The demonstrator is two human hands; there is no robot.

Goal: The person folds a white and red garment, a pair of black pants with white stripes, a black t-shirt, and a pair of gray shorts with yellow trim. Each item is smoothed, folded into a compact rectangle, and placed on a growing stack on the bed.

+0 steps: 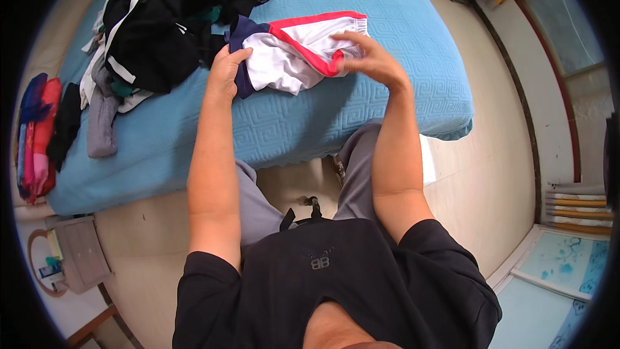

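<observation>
A pair of white sports shorts [278, 63] with a red side stripe and navy hems lies partly bunched near the bed's front edge. Their gathered elastic waistband is at the right end. My left hand [227, 70] pinches the navy hem at the left end, thumb on top. Over the waistband end hovers my right hand [371, 59], its fingers curved and spread apart, close to the red stripe. Whether its fingertips touch the fabric is hard to tell.
A blue quilted cover [400, 39] spreads over the bed. Left of the shorts is a heap of black clothes [155, 32], with a grey sleeve [102, 126] hanging toward the edge. Red and pink fabric [40, 136] sits at the far left, above a small cabinet [79, 249].
</observation>
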